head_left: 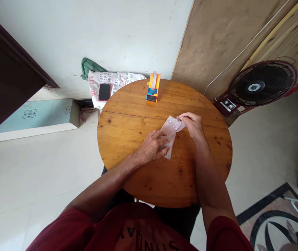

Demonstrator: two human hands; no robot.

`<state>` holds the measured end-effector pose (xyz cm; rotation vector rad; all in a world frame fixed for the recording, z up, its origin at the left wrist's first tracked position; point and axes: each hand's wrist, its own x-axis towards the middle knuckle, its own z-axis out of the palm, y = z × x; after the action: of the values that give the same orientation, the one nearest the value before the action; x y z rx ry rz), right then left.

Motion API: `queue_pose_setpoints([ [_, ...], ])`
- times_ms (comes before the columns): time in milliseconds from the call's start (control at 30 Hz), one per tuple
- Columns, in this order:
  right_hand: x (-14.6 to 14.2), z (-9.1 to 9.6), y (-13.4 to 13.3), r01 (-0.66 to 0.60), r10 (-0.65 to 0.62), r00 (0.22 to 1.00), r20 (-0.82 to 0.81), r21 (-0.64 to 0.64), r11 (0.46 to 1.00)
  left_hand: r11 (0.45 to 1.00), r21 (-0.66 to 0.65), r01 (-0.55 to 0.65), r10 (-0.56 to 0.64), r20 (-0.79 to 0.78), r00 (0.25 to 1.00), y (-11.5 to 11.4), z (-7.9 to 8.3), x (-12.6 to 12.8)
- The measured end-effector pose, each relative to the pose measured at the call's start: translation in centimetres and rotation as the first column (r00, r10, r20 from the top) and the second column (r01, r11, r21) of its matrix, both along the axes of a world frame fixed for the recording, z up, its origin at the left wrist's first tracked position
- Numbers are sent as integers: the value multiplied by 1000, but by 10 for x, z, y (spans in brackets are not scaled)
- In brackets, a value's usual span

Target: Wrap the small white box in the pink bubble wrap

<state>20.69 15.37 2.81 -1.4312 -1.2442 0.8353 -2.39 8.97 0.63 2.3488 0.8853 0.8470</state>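
Note:
A pale sheet of bubble wrap (170, 126) lies on the round wooden table (128, 129), with one flap lifted at its right side. My left hand (154, 146) rests on the lower left part of the bubble wrap, fingers spread over it. Pinched between the thumb and fingers of my right hand (193, 123) is the raised corner of the wrap. Whether anything lies inside the wrap cannot be made out. Farther back on the table stands an orange and blue tape dispenser (153, 87) holding a roll of clear tape, apart from both hands.
Behind the table's left edge, a phone (104, 92) lies on a white printed sack (123, 78) beside a green bag (90, 66). A dark fan (255, 87) stands to the right. A wall (112, 31) rises behind the table.

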Motion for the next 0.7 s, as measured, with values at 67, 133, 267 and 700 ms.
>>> queue_pose_setpoints([
  [67, -1, 0, 3, 18, -18, 999, -26, -18, 1000, 1000, -2, 0, 0, -1, 1000, 0, 0, 0],
  [133, -1, 0, 6, 31, -32, 999, -20, -32, 999, 1000, -2, 4, -4, 1, 1000, 0, 1, 0],
  [267, 1, 3, 10, 36, -36, 999, -4, -73, 997, 1000, -14, 7, -7, 2, 1000, 0, 2, 0],
  [700, 0, 5, 30, 14, -30, 997, -68, -222, 975, 999, -33, 25, -26, -31, 999, -2, 10, -2],
])
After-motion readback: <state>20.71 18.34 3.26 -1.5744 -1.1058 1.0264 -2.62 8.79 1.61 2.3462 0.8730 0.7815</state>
